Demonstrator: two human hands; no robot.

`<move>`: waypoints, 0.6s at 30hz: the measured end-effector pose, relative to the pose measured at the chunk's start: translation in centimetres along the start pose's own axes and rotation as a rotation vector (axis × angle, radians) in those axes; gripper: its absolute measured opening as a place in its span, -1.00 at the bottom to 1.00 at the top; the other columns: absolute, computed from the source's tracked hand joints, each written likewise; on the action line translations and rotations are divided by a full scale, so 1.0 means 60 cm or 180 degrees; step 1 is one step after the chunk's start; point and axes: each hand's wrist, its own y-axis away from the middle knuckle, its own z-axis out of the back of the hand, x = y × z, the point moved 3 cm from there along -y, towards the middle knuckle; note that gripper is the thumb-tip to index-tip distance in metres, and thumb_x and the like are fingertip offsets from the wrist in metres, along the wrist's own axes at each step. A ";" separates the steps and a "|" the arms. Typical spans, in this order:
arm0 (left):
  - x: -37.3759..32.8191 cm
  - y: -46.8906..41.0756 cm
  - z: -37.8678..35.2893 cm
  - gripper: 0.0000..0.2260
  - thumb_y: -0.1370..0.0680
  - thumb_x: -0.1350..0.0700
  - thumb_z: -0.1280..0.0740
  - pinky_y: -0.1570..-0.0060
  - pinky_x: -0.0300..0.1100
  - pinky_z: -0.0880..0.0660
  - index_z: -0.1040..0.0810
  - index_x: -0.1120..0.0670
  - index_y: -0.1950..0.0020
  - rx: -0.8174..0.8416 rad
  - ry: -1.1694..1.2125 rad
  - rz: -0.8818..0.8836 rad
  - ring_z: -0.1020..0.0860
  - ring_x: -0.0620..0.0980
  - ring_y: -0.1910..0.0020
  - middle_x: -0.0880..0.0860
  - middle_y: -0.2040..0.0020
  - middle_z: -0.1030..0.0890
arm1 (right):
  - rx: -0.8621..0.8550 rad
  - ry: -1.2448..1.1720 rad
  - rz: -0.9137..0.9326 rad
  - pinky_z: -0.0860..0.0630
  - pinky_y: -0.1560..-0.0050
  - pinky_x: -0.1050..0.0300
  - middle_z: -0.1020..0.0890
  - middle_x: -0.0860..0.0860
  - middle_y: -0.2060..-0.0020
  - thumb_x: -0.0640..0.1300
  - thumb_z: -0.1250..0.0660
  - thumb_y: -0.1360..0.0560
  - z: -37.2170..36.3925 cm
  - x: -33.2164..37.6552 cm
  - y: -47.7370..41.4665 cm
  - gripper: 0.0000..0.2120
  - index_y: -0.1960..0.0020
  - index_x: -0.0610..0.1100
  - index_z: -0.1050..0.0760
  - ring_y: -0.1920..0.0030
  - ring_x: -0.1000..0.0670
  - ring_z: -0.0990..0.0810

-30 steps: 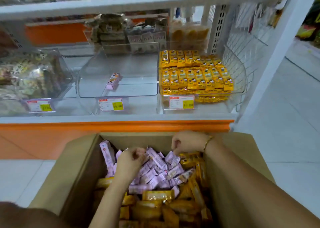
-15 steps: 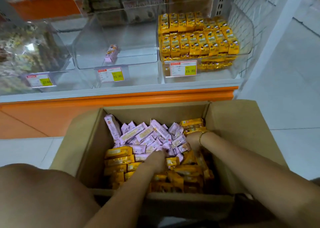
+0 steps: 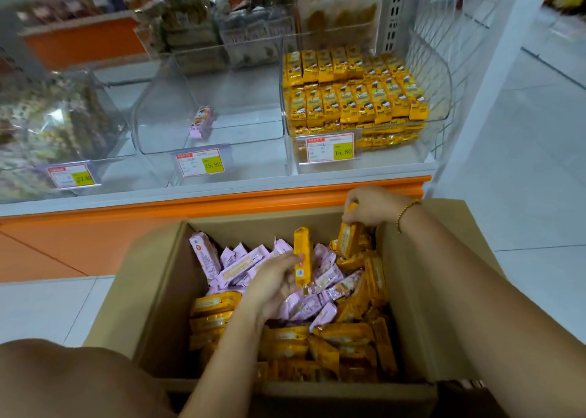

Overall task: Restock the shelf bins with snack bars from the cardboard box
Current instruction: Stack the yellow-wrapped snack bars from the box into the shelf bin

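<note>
Both hands in the cardboard box (image 3: 158,290): left hand (image 3: 276,282) has fingers curled round a yellow bar (image 3: 301,252), held upright over the pink bars (image 3: 241,265). Right hand (image 3: 371,205) pinches a second yellow bar (image 3: 348,240) by its top end at the far right corner. Middle bin (image 3: 152,125) holds a single pink bar (image 3: 201,122) (right bin (image 3: 436,94) is packed with yellow).
</note>
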 end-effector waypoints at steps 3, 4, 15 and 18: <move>-0.034 0.021 -0.008 -0.80 -0.49 0.17 -0.24 0.31 -0.14 -0.56 -0.49 0.25 -0.05 0.0429 0.1106 -0.0023 -0.64 0.05 0.29 0.19 0.21 -0.63 | -0.0112 -0.0423 0.0093 -0.40 0.37 0.21 -0.56 -0.05 0.40 -0.01 -0.29 -0.53 0.013 0.003 0.007 -0.81 -0.02 -0.12 -0.53 0.41 0.02 -0.48; -0.039 0.026 -0.007 -0.79 -0.49 0.18 -0.22 0.30 -0.11 -0.57 -0.47 0.26 -0.06 0.0501 0.1273 -0.0047 -0.65 0.09 0.28 0.20 0.22 -0.62 | -0.0122 -0.0478 0.0129 -0.39 0.39 0.22 -0.54 -0.04 0.44 0.00 -0.27 -0.55 0.018 0.004 0.009 -0.82 0.00 -0.11 -0.52 0.45 0.03 -0.46; -0.072 0.059 -0.031 -0.77 -0.49 0.26 -0.24 0.11 0.01 -0.58 -0.52 0.26 -0.12 0.0786 0.0933 -0.0064 -0.63 0.10 0.08 0.23 -0.01 -0.62 | -0.0004 -0.0538 0.0001 -0.34 0.46 0.23 -0.42 0.06 0.71 0.15 -0.24 -0.52 0.030 0.020 0.022 -0.50 0.43 -0.17 -0.48 0.63 0.06 -0.34; -0.076 0.061 -0.033 -0.60 -0.47 0.27 -0.35 -0.01 0.17 -0.54 -0.45 0.21 -0.31 0.0972 0.1036 0.0067 -0.58 0.20 -0.04 0.27 -0.14 -0.55 | 0.0035 -0.0578 -0.0137 -0.30 0.50 0.27 -0.42 0.07 0.70 0.17 -0.23 -0.53 0.028 0.019 0.025 -0.50 0.45 -0.15 -0.43 0.64 0.08 -0.32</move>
